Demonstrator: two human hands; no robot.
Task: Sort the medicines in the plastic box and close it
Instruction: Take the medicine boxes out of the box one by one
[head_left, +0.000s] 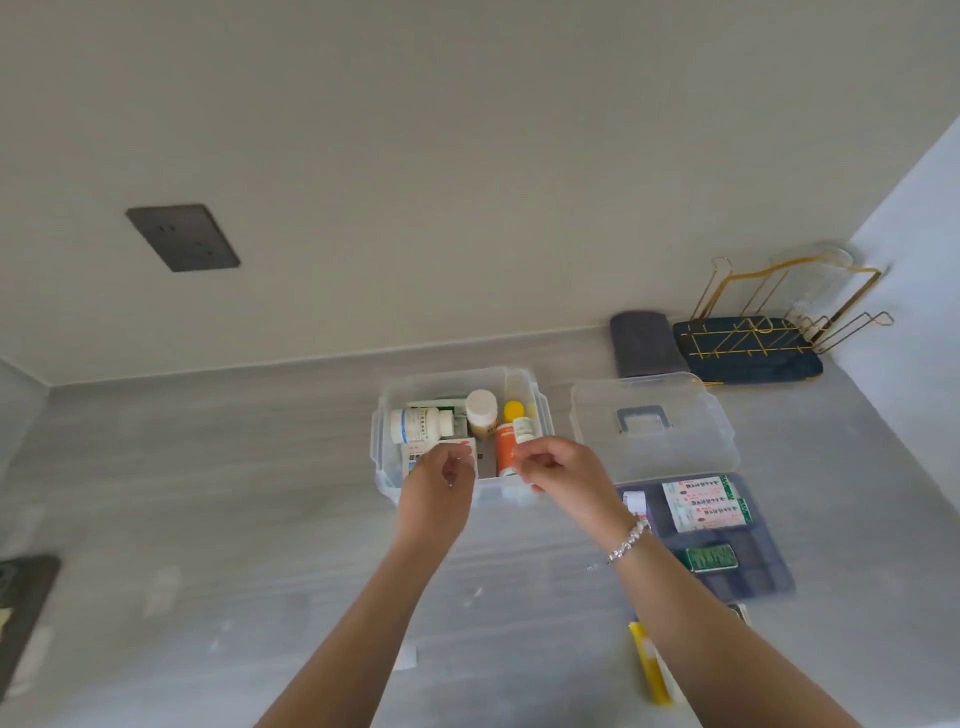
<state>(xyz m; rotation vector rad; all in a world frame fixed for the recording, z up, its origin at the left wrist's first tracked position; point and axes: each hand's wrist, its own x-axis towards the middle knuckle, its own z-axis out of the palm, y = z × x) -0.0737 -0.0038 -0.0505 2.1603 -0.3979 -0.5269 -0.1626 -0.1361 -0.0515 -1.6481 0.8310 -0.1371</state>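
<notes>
Now both hands (436, 486) over open plastic box (462, 382), fingers curled.

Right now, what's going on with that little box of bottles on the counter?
A person is sorting medicines in a clear plastic box. Both hands are over its near edge: the left hand by a white carton, the right hand beside an orange bottle. Whether the fingers pinch anything is unclear. The lid lies off to the right, so the box is still open.
</notes>
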